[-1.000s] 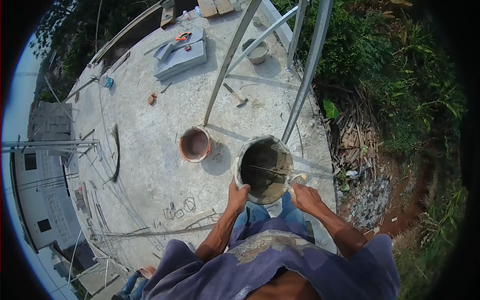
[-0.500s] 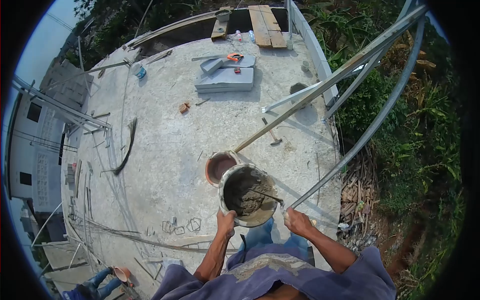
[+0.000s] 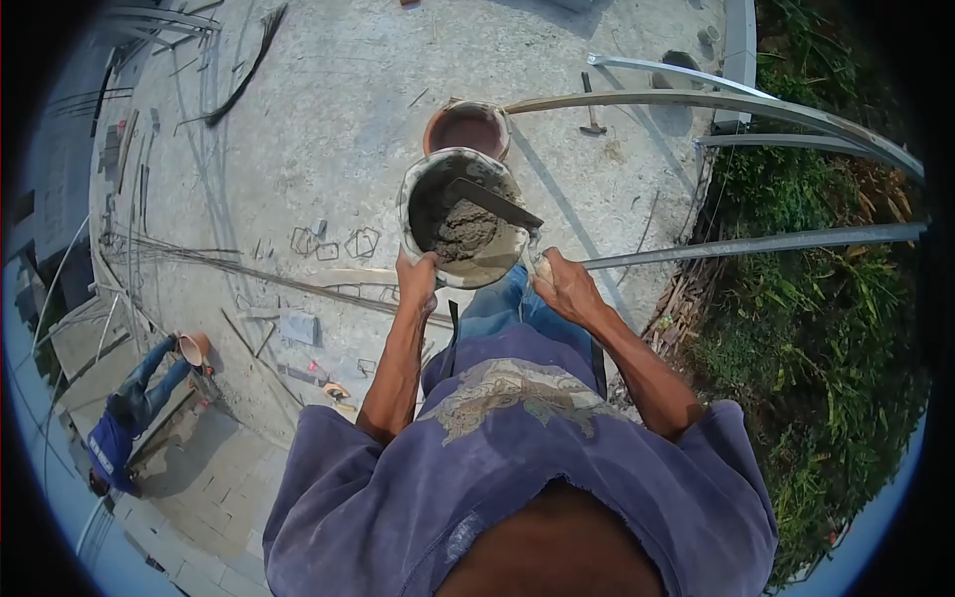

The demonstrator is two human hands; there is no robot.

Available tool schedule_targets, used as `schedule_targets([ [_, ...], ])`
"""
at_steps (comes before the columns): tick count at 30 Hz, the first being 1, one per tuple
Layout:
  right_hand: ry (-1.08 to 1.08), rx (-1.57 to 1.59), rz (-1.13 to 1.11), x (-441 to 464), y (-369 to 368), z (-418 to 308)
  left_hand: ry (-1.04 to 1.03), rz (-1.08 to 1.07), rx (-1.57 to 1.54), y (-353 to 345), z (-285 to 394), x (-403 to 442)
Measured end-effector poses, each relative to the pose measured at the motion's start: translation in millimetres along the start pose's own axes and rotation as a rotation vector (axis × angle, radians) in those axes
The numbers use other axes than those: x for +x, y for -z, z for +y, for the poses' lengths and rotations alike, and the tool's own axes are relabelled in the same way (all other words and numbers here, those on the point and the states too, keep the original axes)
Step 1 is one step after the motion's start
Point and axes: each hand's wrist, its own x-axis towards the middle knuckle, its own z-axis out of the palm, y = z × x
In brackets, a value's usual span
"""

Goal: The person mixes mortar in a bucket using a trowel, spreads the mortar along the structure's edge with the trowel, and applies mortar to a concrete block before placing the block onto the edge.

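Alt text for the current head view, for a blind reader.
A person's left hand grips a bucket of mortar-like mix by its rim; the right hand holds a trowel over it. Beyond, an orange bucket and a hammer rest on concrete; another person is at lower left.

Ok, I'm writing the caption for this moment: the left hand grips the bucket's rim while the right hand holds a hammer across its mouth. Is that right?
The tool is wrong: the head view shows the right hand holding a trowel across the bucket's mouth. The left hand does grip the rim.
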Motion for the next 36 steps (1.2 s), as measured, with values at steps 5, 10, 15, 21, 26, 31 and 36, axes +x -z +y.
schedule_targets([
  [5,-0.071,-0.080,-0.274,39.4,-1.8,-31.4,0.285,0.141,-0.131,27.9,-9.3,3.5],
  [10,0.146,-0.093,0.001,111.9,-31.4,2.7,0.340,0.167,-0.245,66.6,-19.9,3.0],
  [15,-0.480,0.565,0.065,175.7,-7.4,79.0,0.396,0.308,-0.503,95.0,-34.8,41.8],
  [21,-0.845,0.744,0.116,258.9,-17.8,168.7,0.453,0.376,-0.542,142.2,-55.6,126.1],
  [26,-0.875,0.581,0.023,339.2,-66.0,222.1,0.554,0.351,-0.696,159.0,-99.2,249.5],
  [31,-0.948,0.641,0.038,422.8,-137.2,279.8,0.568,0.434,-0.854,132.8,-149.5,402.3],
  [36,-0.987,0.723,0.115,496.4,-166.8,322.9,0.457,0.441,-1.045,95.5,-217.4,518.6],
])
